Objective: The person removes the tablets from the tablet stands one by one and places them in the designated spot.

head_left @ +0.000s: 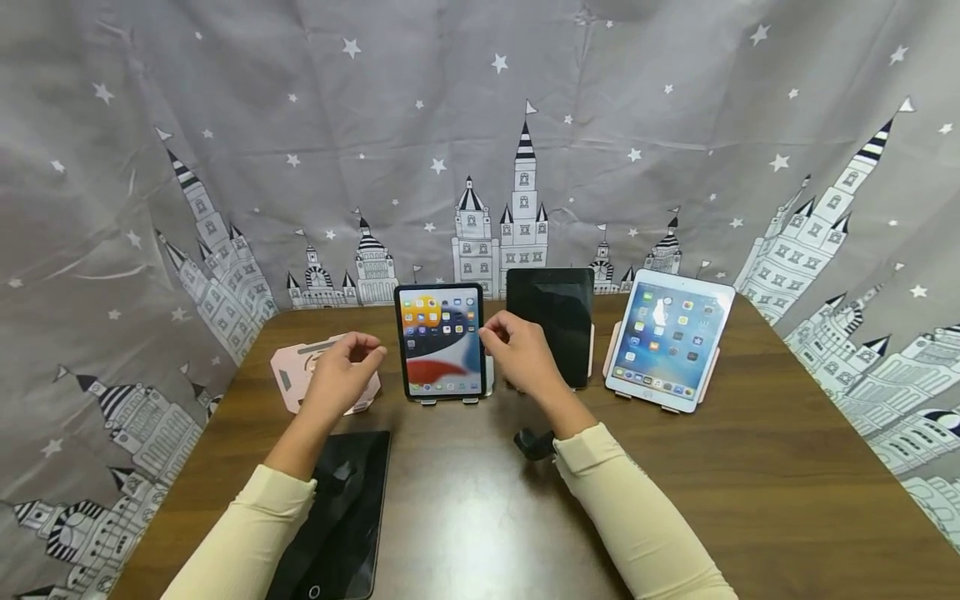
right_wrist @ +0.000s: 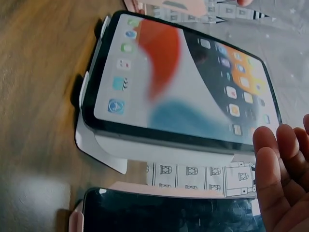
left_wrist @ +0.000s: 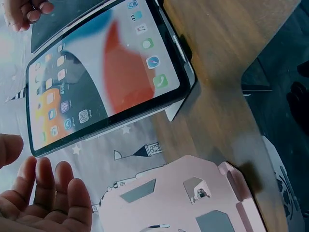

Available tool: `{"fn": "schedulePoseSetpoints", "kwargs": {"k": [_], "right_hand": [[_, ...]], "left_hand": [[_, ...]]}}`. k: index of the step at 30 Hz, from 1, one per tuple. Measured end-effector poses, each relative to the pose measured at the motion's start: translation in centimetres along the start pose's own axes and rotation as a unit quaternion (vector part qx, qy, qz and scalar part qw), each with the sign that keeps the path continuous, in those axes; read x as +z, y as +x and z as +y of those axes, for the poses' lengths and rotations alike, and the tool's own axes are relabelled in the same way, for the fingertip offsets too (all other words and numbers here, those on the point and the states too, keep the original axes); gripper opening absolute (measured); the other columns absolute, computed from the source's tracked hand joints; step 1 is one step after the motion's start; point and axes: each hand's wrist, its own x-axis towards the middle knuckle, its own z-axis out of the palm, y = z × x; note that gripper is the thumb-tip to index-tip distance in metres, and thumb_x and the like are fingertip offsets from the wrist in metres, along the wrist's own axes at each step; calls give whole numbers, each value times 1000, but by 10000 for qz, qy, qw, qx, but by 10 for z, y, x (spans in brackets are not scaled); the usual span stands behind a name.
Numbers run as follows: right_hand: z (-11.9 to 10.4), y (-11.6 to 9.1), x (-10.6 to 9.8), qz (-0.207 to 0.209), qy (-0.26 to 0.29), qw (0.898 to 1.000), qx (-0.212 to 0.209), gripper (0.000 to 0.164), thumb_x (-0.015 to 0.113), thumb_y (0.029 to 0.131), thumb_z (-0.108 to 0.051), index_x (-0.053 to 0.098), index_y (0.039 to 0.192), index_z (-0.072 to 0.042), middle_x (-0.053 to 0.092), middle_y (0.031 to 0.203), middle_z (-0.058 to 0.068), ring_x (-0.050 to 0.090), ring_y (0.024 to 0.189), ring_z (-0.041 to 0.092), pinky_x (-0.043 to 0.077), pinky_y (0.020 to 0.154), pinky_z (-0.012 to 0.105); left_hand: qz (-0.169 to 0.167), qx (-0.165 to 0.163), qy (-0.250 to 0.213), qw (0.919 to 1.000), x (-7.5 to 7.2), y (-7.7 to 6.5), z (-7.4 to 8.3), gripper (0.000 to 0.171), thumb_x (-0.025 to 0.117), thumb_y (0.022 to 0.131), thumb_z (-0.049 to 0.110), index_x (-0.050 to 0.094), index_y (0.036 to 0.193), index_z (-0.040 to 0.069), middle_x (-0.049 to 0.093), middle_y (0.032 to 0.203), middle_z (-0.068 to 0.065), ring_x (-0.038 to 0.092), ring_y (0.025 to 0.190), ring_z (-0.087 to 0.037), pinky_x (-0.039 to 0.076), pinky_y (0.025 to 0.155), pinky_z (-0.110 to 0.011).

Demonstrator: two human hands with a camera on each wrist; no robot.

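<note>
A lit tablet with a black bezel leans upright on a white stand at the table's middle. To its left, my left hand hovers in front of a pink tablet stand; its fingers are loosely bent around nothing, apart from the tablet. At the lit tablet's right edge is my right hand, fingers relaxed with nothing in them; I cannot tell whether they touch the edge. Behind that hand, a dark-screened tablet stands on another pink stand.
A white tablet with a lit screen leans on a pink stand at the right. Flat at the front left lies a larger black tablet, partly under my left forearm. A grey castle-print curtain hangs behind the wooden table.
</note>
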Motion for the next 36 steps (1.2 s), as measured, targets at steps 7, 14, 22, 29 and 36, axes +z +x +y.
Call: {"fn": "schedulePoseSetpoints", "kwargs": {"k": [7, 14, 22, 29, 36], "right_hand": [[7, 10, -1, 149, -171, 9997, 6, 12, 63, 97, -17, 66, 86, -12, 63, 70, -2, 55, 61, 15, 45, 58, 33], [11, 18, 1, 383, -233, 9990, 92, 11, 64, 97, -19, 65, 88, -12, 61, 72, 0, 52, 62, 17, 43, 58, 32], [9, 33, -2, 451, -189, 9987, 125, 10, 63, 96, -19, 66, 98, -9, 66, 84, 2, 59, 74, 17, 48, 67, 33], [10, 38, -1, 635, -14, 9975, 301, 17, 63, 96, -18, 66, 108, -5, 69, 94, 6, 63, 81, 18, 51, 73, 35], [12, 39, 8, 701, 110, 9969, 335, 16, 64, 96, -17, 66, 106, -5, 69, 94, 7, 63, 81, 18, 51, 72, 34]], "left_hand": [[-97, 154, -55, 9998, -1, 19, 5, 32, 59, 100, 25, 62, 119, 0, 63, 111, -17, 56, 103, -31, 49, 86, -42], [-39, -151, -525, 9985, 3, 32, 4, 36, 59, 100, 24, 59, 125, -2, 61, 118, -18, 55, 109, -30, 46, 94, -41], [163, -222, -854, 9960, 12, 42, 4, 33, 59, 100, 22, 59, 123, -2, 60, 121, -19, 54, 113, -30, 44, 98, -43], [322, -125, -954, 9948, 22, 54, 7, 31, 61, 99, 22, 62, 121, 0, 63, 118, -18, 57, 109, -29, 46, 93, -41], [433, -213, -1021, 9936, 25, 56, 7, 34, 61, 99, 24, 61, 124, 1, 63, 121, -17, 59, 112, -30, 47, 96, -43]]}}
